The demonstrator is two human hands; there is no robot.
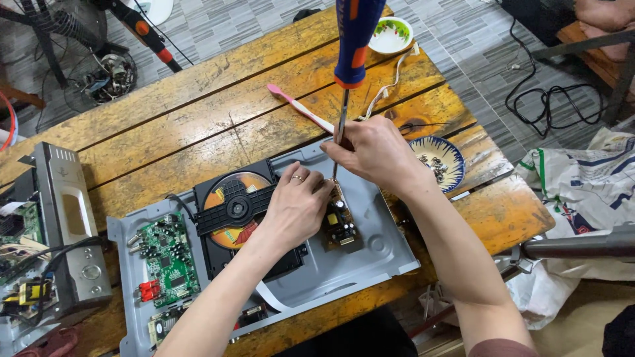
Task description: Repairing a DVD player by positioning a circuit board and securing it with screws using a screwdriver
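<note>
Screwdriver upright (tip down), right hand grasping shaft, left hand flat, released, on disc drive.

Blue-and-orange screwdriver, green circuit board, orange disc.

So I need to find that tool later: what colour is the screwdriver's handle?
Blue with orange accents, on the screwdriver; head view.

Disc drive btwn green board & prob. power board
</note>
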